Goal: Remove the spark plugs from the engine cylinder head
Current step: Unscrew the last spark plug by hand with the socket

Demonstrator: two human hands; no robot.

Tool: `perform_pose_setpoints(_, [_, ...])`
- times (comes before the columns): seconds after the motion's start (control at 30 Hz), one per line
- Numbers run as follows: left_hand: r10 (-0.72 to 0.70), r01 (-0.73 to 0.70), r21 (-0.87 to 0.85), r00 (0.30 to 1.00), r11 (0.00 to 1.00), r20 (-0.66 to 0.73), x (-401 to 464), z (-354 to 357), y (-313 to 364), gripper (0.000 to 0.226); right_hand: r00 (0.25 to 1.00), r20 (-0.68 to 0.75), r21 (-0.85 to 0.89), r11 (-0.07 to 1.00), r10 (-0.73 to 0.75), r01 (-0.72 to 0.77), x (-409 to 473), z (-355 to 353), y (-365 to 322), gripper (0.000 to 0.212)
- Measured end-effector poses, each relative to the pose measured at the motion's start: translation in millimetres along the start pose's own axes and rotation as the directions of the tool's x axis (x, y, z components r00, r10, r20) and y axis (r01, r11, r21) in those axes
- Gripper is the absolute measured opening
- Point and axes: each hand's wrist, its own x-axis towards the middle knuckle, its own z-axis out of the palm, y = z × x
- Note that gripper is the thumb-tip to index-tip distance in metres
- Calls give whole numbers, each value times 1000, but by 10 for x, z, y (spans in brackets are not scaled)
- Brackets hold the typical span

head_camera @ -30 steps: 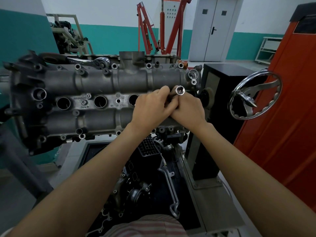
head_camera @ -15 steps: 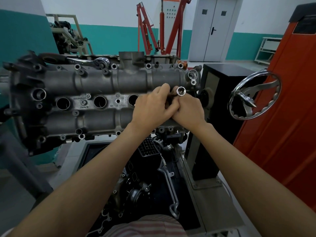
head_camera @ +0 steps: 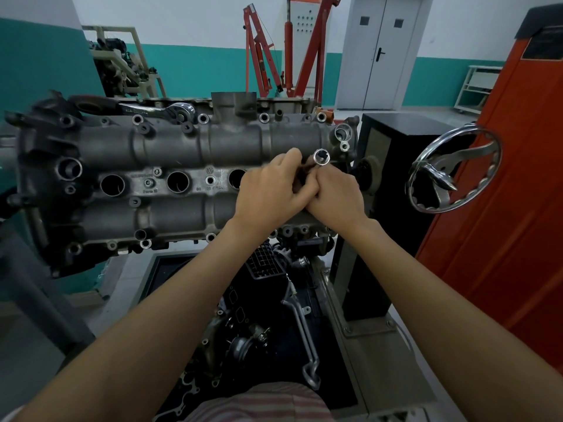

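- Hands first: the left hand (head_camera: 269, 190) and the right hand (head_camera: 336, 194) are pressed together, knuckles touching, both curled round a spark plug socket (head_camera: 321, 156) whose open chrome mouth pokes up just above the right hand's fingers.
- Whether a plug sits inside that socket cannot be told; only its hollow end shows, and what the fingers of the left hand pinch below it is hidden.
- Under both hands lies the cylinder head (head_camera: 170, 150), stretching away to the left of the left hand. Three open plug wells (head_camera: 177, 182) run in a row on that side, the nearest just beside the left thumb; the fourth well is probably covered by the hands.
- My judgement: the step is freeing or seating something in the socket's lower end, so keep the socket steady with the right hand and let the left do the pulling or twisting.
- Pull straight along the socket's axis; a sideways wrench could crack a plug's insulator.
- Work over the head, not beyond its edge, so a slip drops nothing into the engine parts (head_camera: 259, 339) below the forearms.
- A ratchet (head_camera: 170, 110) rests on the far edge, well beyond the left hand, within reach when needed.
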Motion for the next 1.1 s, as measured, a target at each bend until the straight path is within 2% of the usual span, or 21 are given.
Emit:
perform_pose_setpoints(0.07, [-8,8,23,1000,1000,11,-1,13,-9,34,1000,18,-21,1000,19,-19,14,16,6,10])
perform_pose_setpoints(0.13, [-16,16,36,1000,999,9,2,18,-26,38,999,30,-45,999,33,-31,24,33,25,13])
perform_pose_setpoints(0.3, [-12,12,-2,1000,1000,-22,-6,18,-37,44,999,7,-78,996,32,-31,26,41,40,37])
perform_pose_setpoints(0.4, [5,-5,-26,1000,1000,-14,-6,-6,-11,41,999,27,-91,995,33,-30,15,29,61,23])
perform_pose_setpoints(0.5, [27,-28,-26,999,999,-24,-3,-16,3,31,999,36,-88,996,20,-17,8,31,63,34])
perform_pose_setpoints(0.63, [-40,40,-3,999,999,-5,-2,2,-8,41,998,32,-41,998,47,-45,16,26,29,16])
perform_pose_setpoints(0.73, [-25,25,5,999,1000,-21,-3,9,-13,45,998,28,-92,995,48,-45,29,52,51,31])
perform_pose_setpoints(0.9, [-10,9,-46,999,999,-37,0,12,-46,44,999,-17,-80,996,32,-33,24,44,55,33])
perform_pose_setpoints(1.0, [-19,19,-45,1000,999,-10,-2,-2,-27,44,999,-36,-71,997,3,-5,4,18,49,25])
perform_pose_setpoints(1.1, [9,-10,-50,1000,999,-23,-6,-2,6,34,1000,-17,-38,999,-25,25,-17,-2,-1,14])
